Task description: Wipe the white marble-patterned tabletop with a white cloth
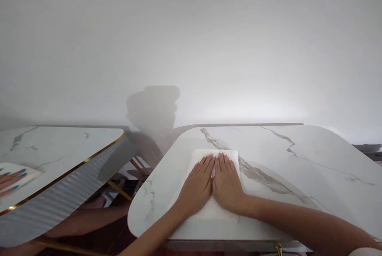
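A white cloth (209, 210) lies flat on a white marble-patterned tabletop (322, 148) with rounded corners and grey-brown veins. My left hand (199, 186) presses flat on the cloth, fingers stretched forward. Beside it, touching along the thumbs, my right hand (227, 186) also rests flat with straight fingers. Both palms face down and cover the middle of the cloth, whose far edge shows just beyond my fingertips.
A second marble-patterned table (68, 148) with gold trim stands to the left, across a gap. There another person's hand (12, 179) rests on a white cloth (32, 173). A pale wall (238, 49) rises behind both tables, carrying a head-shaped shadow.
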A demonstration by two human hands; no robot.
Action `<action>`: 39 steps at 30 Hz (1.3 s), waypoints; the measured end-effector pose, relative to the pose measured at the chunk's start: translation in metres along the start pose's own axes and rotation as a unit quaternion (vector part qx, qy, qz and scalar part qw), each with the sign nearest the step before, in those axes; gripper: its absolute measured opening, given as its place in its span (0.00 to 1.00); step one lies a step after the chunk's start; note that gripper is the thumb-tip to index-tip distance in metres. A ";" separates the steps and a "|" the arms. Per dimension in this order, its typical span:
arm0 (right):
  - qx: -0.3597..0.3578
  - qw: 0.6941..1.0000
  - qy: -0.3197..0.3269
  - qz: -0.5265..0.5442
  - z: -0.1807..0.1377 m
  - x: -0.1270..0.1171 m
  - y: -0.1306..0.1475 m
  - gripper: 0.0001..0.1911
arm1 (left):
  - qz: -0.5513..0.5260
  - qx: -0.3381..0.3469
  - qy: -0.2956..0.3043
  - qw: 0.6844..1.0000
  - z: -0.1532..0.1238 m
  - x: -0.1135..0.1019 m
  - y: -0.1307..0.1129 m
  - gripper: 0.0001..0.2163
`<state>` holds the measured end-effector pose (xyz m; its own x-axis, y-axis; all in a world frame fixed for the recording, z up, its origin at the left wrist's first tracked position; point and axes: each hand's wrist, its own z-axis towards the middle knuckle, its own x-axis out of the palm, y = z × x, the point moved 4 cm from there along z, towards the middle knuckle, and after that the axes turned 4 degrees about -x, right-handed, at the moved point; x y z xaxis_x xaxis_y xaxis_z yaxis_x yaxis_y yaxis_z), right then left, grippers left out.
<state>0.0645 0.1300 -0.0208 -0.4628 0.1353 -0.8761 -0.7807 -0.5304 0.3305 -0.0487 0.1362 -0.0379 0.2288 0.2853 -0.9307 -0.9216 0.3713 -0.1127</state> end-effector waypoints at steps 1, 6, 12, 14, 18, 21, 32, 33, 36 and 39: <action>-0.002 1.000 0.009 0.006 -0.008 0.000 0.006 0.30 | 0.003 0.003 -0.003 1.000 -0.010 -0.003 -0.002 0.28; -0.018 0.998 0.047 0.036 -0.040 -0.003 0.034 0.31 | 0.022 0.021 -0.023 0.999 -0.055 -0.015 -0.011 0.34; -0.048 0.995 0.077 0.049 -0.057 -0.013 0.039 0.30 | 0.044 0.014 -0.053 0.998 -0.074 -0.013 -0.019 0.35; -0.056 0.995 0.072 0.043 -0.062 -0.019 0.031 0.30 | 0.043 0.013 -0.054 0.998 -0.070 -0.010 -0.029 0.36; -0.058 0.997 0.049 0.022 -0.078 -0.029 0.009 0.30 | 0.028 0.017 -0.043 0.999 -0.059 -0.004 -0.059 0.37; -0.051 0.998 0.028 0.005 -0.089 -0.032 -0.003 0.30 | 0.015 0.018 -0.029 0.999 -0.055 -0.001 -0.076 0.39; -0.073 0.996 0.021 -0.050 -0.018 -0.017 -0.050 0.29 | -0.044 -0.049 0.040 0.997 0.021 0.014 -0.051 0.27; -0.076 0.996 0.021 -0.050 -0.004 -0.015 -0.058 0.29 | -0.047 -0.055 0.029 0.997 0.036 0.017 -0.045 0.26; -0.083 0.995 0.020 -0.049 0.038 -0.010 -0.084 0.28 | -0.053 -0.050 -0.014 0.997 0.081 0.029 -0.030 0.26; -0.077 0.996 0.023 -0.049 0.074 -0.005 -0.109 0.28 | -0.058 -0.046 -0.039 0.997 0.121 0.041 -0.016 0.25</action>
<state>0.1210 0.2493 -0.0263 -0.3646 0.1555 -0.9181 -0.7460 -0.6388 0.1880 0.0136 0.2490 -0.0324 0.3548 0.3143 -0.8805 -0.9119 0.3240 -0.2518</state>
